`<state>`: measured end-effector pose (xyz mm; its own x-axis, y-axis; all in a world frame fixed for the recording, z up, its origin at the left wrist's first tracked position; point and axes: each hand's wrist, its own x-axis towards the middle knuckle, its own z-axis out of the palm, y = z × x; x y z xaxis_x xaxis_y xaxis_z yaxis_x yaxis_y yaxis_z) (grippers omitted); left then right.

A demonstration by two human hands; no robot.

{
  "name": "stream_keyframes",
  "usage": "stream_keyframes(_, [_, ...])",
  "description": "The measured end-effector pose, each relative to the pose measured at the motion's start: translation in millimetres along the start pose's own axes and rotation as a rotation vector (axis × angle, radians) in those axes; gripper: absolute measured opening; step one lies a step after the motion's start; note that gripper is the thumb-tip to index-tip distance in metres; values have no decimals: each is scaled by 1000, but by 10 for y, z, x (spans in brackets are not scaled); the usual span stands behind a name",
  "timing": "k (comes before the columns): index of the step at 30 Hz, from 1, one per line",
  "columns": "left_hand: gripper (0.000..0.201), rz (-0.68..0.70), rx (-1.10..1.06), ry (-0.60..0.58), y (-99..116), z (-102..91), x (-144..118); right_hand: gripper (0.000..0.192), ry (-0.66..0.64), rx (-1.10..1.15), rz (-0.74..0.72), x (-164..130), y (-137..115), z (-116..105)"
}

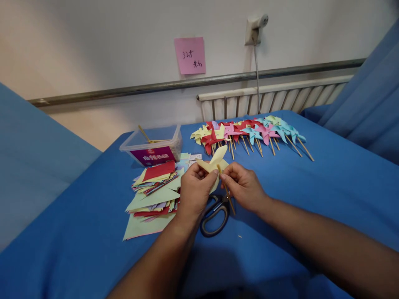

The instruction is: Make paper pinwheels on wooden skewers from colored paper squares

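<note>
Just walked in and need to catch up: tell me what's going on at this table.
A person is working with both bare hands over a blue-covered table. The left hand and right hand together hold a pale yellow folded paper pinwheel against a thin wooden stick. Scissors lie on the table under the hands. To the left sits a pile of coloured paper, behind it a clear plastic box. A row of finished pinwheels on sticks lies at the far side.

- Pale wall (93,41) straight ahead, evenly lit.
- On it, pink note (190,55); right of that, a socket (255,29).
- Below the note, metal rail (156,87); under that, white radiator (280,97).
</note>
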<state>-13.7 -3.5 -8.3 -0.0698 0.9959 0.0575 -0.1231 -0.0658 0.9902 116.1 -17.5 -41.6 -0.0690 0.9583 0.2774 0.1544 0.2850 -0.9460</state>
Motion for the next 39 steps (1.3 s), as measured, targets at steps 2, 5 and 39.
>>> stream_keyframes(2, [31, 20, 22, 1, 6, -7, -7, 15, -8, 20, 8, 4, -10, -1])
stream_keyframes(5, [28, 77, 90, 25, 27, -7, -31, 16, -13, 67, 23, 10, -32, 4])
stream_keyframes(39, [36, 4, -5, 23, -14, -12, 14, 14, 11, -45, -35, 2, 6, 17])
